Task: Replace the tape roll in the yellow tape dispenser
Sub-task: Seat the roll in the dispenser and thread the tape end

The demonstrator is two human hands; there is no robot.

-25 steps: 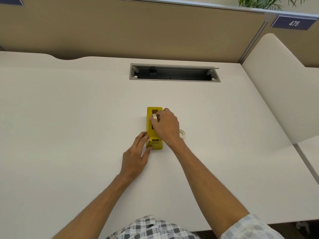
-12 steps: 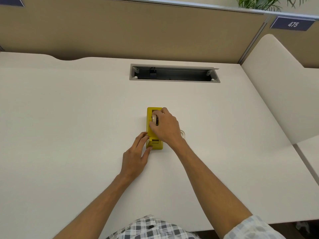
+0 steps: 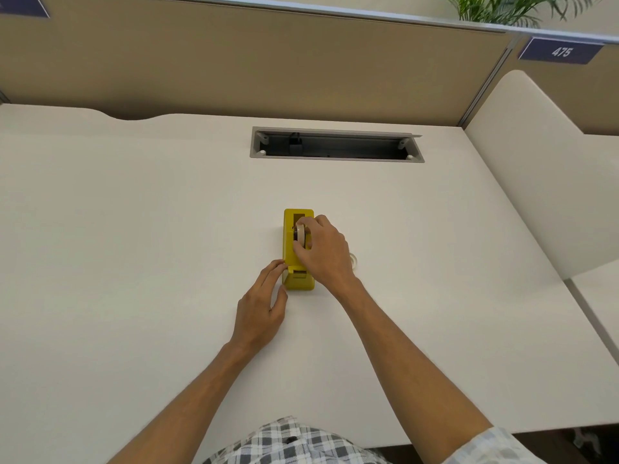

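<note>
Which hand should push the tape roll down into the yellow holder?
The right hand: it already pinches the tape roll over the yellow dispenser slot. The left hand only touches the dispenser's side, steadying it.

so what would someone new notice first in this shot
The yellow tape dispenser mid-desk, the one bright thing on the pale desk. The right hand pinches a tape roll in its slot while the left hand touches its near left side. Beyond it lies an open grey cable tray.
</note>
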